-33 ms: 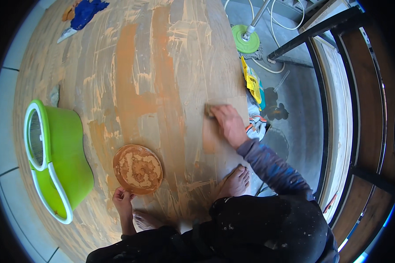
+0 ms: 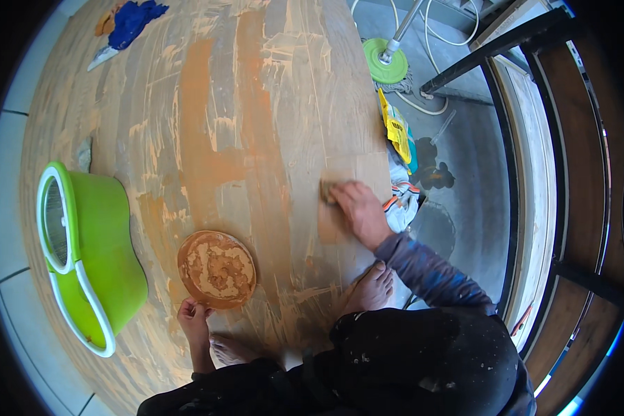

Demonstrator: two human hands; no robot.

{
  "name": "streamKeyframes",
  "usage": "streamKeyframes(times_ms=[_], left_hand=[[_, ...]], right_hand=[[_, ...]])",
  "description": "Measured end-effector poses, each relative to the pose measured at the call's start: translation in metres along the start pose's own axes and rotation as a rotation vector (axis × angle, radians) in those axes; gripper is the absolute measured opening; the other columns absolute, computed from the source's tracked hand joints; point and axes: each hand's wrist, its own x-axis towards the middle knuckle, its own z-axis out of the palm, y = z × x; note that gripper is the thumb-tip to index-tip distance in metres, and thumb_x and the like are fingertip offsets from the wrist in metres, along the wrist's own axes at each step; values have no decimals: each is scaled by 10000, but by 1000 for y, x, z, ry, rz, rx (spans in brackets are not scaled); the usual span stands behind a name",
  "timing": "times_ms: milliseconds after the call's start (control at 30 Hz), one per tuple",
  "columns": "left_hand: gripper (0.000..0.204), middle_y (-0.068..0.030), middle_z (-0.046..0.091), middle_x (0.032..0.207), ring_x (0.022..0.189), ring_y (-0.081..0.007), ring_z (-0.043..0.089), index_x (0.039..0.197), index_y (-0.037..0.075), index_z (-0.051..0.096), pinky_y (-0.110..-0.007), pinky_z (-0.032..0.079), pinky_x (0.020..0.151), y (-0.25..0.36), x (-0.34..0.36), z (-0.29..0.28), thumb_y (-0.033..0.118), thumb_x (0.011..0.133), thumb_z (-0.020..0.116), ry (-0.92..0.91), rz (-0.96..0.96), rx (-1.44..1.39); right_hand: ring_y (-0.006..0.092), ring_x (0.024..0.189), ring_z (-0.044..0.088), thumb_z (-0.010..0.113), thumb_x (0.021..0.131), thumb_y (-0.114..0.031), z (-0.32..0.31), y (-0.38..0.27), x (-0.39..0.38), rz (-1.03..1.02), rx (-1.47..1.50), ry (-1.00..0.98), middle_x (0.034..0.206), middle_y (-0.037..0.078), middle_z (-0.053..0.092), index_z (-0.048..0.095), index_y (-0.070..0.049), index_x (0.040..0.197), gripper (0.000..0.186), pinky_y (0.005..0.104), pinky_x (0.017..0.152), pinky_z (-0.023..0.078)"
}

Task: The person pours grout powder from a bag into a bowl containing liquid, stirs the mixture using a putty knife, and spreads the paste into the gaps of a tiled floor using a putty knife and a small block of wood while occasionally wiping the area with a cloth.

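Observation:
My right hand point(image 2: 360, 211) is closed over a small brownish sponge point(image 2: 326, 192), pressed on the wood-look tiled floor point(image 2: 305, 132) beside a damp orange-brown patch; the hand is a little blurred. My left hand point(image 2: 195, 317) pinches the near left rim of a round shallow dish point(image 2: 182, 274). Brown paste point(image 2: 222, 277), wet and lumpy, lies in that dish. Streaks of orange and tan paste cover much of the floor, mainly left of my right hand.
A green mop bucket point(image 2: 107, 229) stands at the left, a grey lump point(image 2: 85, 154) behind it. Far left lies a blue cloth point(image 2: 135, 24). Along the right edge are a yellow bag point(image 2: 396, 132), a mop point(image 2: 386, 64) and a black metal frame point(image 2: 496, 52). My bare feet are close by.
My right hand has slid the sponge slightly toward me over the floor. My left hand stays at the dish's rim.

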Motion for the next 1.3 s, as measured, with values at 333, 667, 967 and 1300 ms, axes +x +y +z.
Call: streamKeyframes(times_ms=[333, 667, 967, 1300], left_hand=[[47, -35, 653, 894, 750, -95, 639, 923, 46, 564, -271, 602, 707, 4, 5, -1, 7, 943, 548, -22, -13, -41], [61, -25, 635, 865, 745, -84, 622, 904, 50, 558, -274, 601, 708, 6, 3, 4, -2, 936, 551, -24, -24, -32], [92, -9, 612, 841, 727, -74, 596, 868, 63, 527, -266, 577, 679, 0, 11, -1, -2, 928, 553, -39, -31, -17], [90, -15, 609, 831, 720, -79, 597, 876, 60, 528, -267, 581, 685, -2, 14, -4, -7, 933, 547, -94, 2, -22]], right_hand=[[365, 1060, 577, 672, 755, 21, -32, -24, -20, 251, 299, 65, 1123, 151, 626, 660, -48, 1191, 441, 448, 927, 497], [300, 1018, 591, 641, 686, 47, -28, 45, -27, 145, -212, 94, 1084, 111, 646, 673, -8, 1159, 477, 400, 875, 512], [261, 1070, 572, 634, 751, -4, -20, 78, -28, 290, -365, 166, 1228, 68, 648, 660, -41, 1234, 485, 386, 874, 421], [294, 1037, 578, 639, 728, 27, -32, 78, 3, 259, -325, 246, 1192, 76, 657, 671, -46, 1189, 468, 395, 880, 460]])
